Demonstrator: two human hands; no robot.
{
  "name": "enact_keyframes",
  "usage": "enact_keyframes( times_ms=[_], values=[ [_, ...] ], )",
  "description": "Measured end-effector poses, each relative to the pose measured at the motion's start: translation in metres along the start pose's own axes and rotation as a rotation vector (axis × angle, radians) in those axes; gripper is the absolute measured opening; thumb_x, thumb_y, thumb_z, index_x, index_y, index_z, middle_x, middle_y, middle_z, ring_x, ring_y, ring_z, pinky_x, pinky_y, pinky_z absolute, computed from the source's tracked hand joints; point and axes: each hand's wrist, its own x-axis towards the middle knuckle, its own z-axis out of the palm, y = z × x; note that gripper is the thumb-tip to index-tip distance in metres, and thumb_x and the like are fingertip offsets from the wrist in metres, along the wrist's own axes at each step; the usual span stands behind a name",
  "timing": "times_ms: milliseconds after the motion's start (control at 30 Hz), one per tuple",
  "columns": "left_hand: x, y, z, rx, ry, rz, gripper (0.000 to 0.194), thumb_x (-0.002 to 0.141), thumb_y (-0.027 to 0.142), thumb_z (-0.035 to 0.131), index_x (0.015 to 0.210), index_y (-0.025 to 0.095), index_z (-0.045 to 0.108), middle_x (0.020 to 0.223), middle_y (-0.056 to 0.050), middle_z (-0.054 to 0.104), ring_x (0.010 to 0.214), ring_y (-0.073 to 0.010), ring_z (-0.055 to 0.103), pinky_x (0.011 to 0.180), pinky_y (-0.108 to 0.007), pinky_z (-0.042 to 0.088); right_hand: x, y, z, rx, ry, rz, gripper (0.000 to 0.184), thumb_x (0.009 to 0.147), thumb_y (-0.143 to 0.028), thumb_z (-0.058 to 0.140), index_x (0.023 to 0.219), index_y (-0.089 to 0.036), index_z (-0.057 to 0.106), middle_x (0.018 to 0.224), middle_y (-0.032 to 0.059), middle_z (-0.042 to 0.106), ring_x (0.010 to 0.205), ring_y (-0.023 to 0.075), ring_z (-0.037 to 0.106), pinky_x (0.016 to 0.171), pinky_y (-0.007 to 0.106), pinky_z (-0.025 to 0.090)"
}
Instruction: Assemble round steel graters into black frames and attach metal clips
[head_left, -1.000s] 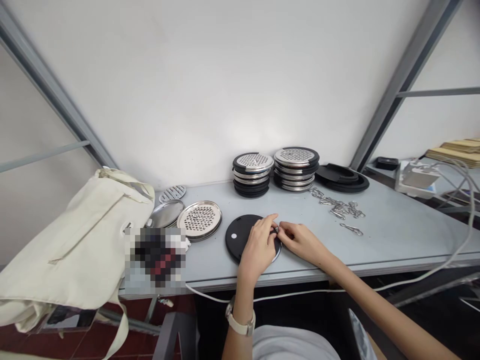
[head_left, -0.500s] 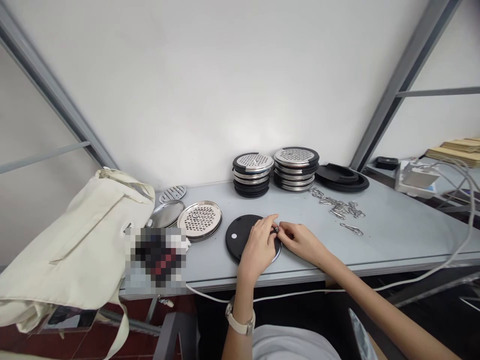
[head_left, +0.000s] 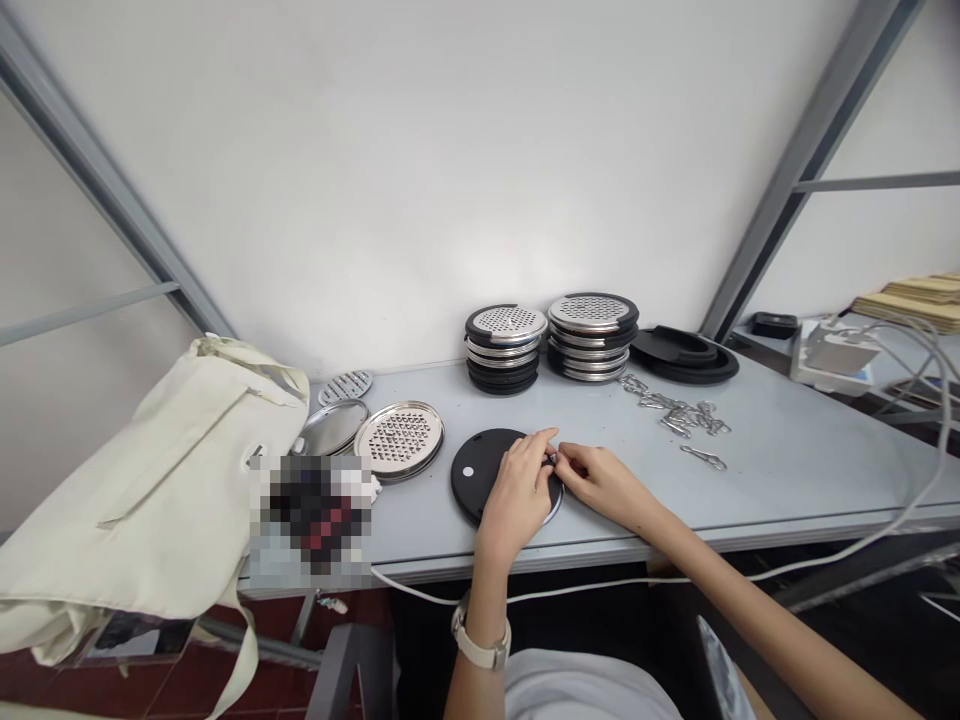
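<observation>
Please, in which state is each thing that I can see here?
Black disc: flat, partly covered
Left hand: on the disc
Right hand: fingers curled at disc's edge
Grater stacks: upright
Metal clips: loose, scattered
Black round parts: stacked
Cream bag: slanted
Watch: strapped on

Just one cam here, worn on my head, looking forward and down at the desk (head_left: 787, 450) from over its front edge. It's near enough that my left hand (head_left: 519, 490) and right hand (head_left: 604, 482) show up clearly over the desk. Pretty wide view too, with the wall (head_left: 450, 150) behind the desk and my shirt (head_left: 585, 685) in front of it.
</observation>
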Motion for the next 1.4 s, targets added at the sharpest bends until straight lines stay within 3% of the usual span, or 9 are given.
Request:
enact_keyframes(
  times_ms=[1400],
  values=[
    [0.0005,0.0006,-0.0003,-0.021,0.019,0.006,0.046,0.087,0.005,0.039,0.128,0.024,0.047,0.112,-0.006,0.060,0.111,-0.0193,0.052,0.102,-0.039,0.041,-0.0008,-0.0041,0.0001,0.014,0.042,-0.029,0.029,0.092,-0.035,0.036,0.067,-0.021,0.042,0.056,-0.0017,0.052,0.049,0.0117,0.044,0.052,0.024,0.030]
  ],
)
